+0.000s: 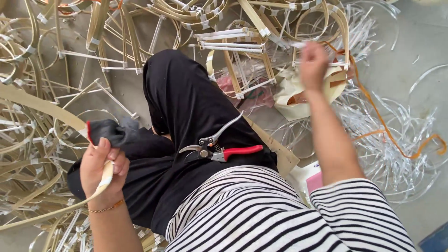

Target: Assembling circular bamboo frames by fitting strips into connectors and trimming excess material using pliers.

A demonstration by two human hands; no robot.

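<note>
My left hand point(103, 173) grips a bamboo strip point(32, 103) that curves away toward the picture's left edge, while my blurred right hand point(313, 63) reaches forward, its grip unclear.

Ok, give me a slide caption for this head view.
Left hand grips a bamboo strip, right hand reaches into white strips, pruning shears on the lap.

the strip point(105, 179) in the left hand's point(103, 172) grip looks like smooth matt bamboo; beside it, shears point(219, 147) show bright metal and glossy red plastic.
</note>
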